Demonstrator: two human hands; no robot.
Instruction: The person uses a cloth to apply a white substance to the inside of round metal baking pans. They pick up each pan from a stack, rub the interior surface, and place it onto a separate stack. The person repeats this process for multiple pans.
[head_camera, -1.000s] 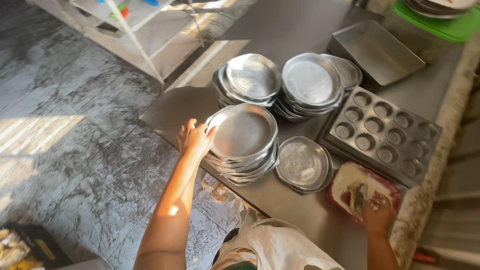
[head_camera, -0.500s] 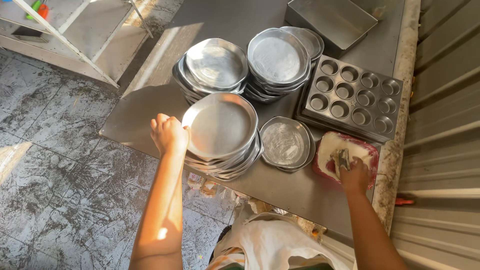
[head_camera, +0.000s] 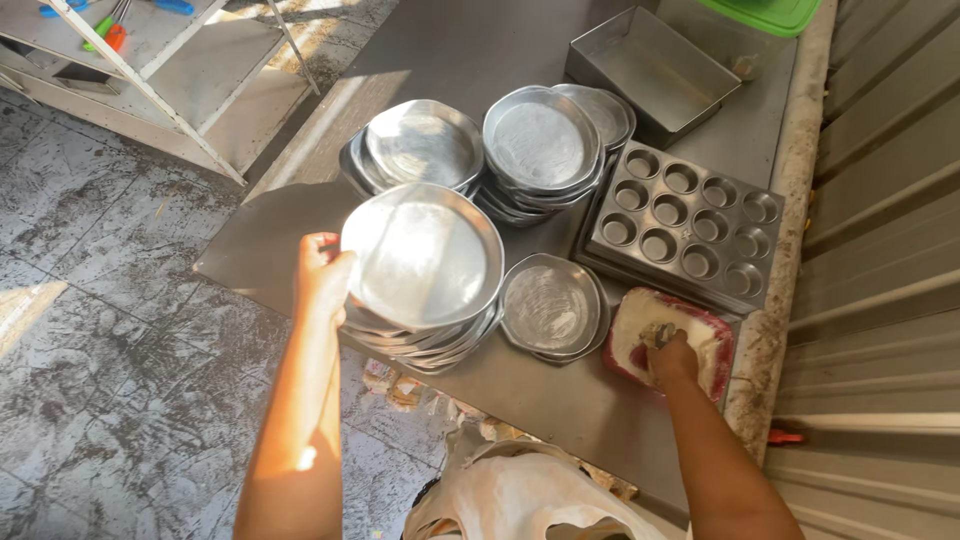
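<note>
I see a round metal pan (head_camera: 422, 258) lifted up at a tilt over a stack of round pans (head_camera: 425, 340) just under it. My left hand (head_camera: 322, 278) holds the pan by its near edge, with the fingers closed around the rim and the thumb on top.

My right hand (head_camera: 668, 352) is off to the other side, well apart from the left one. It is curled shut on a small tool (head_camera: 657, 334) and pressed down into a red tub (head_camera: 668, 340) full of white stuff. I cannot tell what kind of tool it is.

Between my two hands sits a small round pan (head_camera: 551, 307) on the grey metal table (head_camera: 560, 400). Just past my right hand is a muffin tray (head_camera: 683, 224) with many cups. Farther away from my left hand are two more stacks of round pans (head_camera: 425, 145) (head_camera: 543, 140). Past those is a deep square tin (head_camera: 650, 70). The floor (head_camera: 100, 300) below my left arm is grey stone.
</note>
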